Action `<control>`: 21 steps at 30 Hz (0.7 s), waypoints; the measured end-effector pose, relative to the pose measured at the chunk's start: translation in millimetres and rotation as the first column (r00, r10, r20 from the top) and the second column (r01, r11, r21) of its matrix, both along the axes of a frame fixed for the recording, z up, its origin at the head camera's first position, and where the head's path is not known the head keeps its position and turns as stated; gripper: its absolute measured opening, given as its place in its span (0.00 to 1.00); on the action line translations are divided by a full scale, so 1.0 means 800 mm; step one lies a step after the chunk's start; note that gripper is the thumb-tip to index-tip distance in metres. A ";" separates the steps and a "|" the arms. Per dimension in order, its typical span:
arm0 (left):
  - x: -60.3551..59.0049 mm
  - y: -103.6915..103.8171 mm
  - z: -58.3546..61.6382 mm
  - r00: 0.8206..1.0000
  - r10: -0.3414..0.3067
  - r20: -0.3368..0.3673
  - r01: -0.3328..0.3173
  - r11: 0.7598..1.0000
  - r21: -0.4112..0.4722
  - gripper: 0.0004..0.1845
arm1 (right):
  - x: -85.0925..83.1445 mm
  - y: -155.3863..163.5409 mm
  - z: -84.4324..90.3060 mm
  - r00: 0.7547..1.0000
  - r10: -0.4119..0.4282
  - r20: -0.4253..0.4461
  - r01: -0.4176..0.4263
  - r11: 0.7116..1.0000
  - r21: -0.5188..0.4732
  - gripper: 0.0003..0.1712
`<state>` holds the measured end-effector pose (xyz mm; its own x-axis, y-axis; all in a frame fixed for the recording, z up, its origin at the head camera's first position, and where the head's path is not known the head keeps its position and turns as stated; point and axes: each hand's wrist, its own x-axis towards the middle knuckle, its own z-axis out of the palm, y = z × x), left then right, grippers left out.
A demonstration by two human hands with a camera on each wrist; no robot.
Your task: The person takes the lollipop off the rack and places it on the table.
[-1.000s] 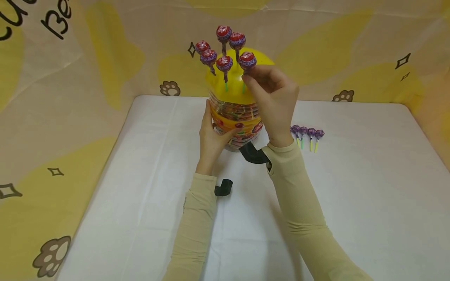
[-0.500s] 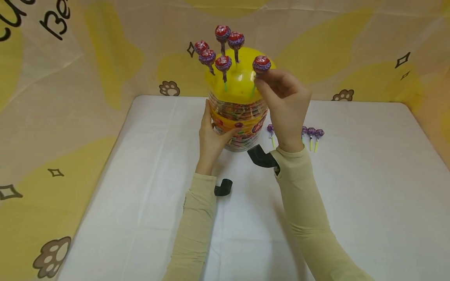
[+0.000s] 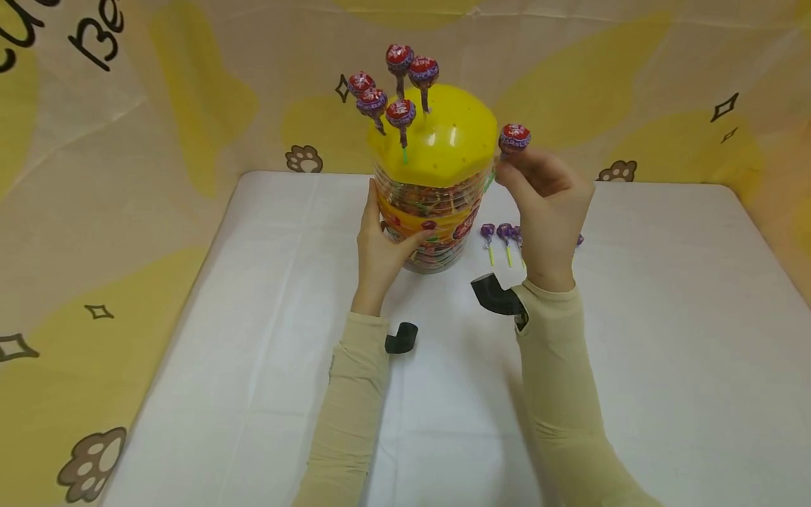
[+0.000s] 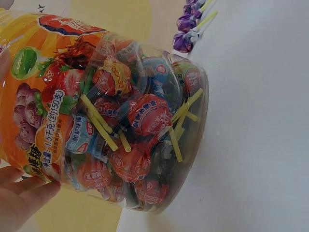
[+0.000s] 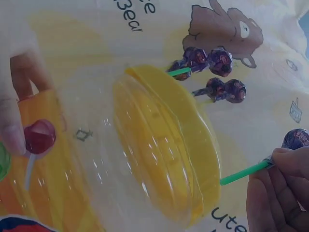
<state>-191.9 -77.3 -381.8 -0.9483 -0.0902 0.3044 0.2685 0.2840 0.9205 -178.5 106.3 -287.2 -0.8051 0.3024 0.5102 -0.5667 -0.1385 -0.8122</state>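
Note:
A clear candy jar [image 3: 427, 236] full of wrapped lollipops stands upright, its orange label facing forward. My left hand [image 3: 383, 250] holds the jar's left side, thumb across the label. On top, the domed yellow lid [image 3: 465, 134] has small holes, and several lollipops [image 3: 400, 114] stand by their sticks in its left part. Just right of the lid, my right hand [image 3: 552, 208] pinches one lollipop [image 3: 514, 137] with a red and purple wrapper below its head. In the right wrist view its green stick [image 5: 244, 174] points at the lid, the tip overlapping the lid's edge.
A row of purple-wrapped lollipops [image 3: 505, 231] lies on the white table [image 3: 665, 317] right of the jar, partly hidden behind my right hand. Behind the table hangs a yellow patterned cloth [image 3: 570, 77]. Black curved pieces [image 3: 497, 296] stick out at both sleeves.
My right hand has moved right and slightly down with its lollipop, from over the lid's front to beside the jar. My left hand and the jar have stayed in place.

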 end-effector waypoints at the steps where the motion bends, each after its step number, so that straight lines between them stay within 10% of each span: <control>1: 0.000 0.000 0.000 1.000 0.000 -0.003 0.000 1.000 -0.001 0.57 | 0.001 0.003 -0.001 1.000 -0.007 0.003 0.007 1.000 -0.001 0.05; 21: 0.000 0.001 -0.001 1.000 -0.004 -0.027 0.004 1.000 -0.003 0.58 | 0.000 0.073 -0.042 0.994 -0.029 0.109 0.039 0.995 -0.093 0.05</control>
<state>-192.0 -76.7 -382.4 -0.9401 -0.0859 0.3300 0.2942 0.2853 0.9122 -178.7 164.9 -321.0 -0.8423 0.3734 0.3886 -0.4822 -0.2003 -0.8528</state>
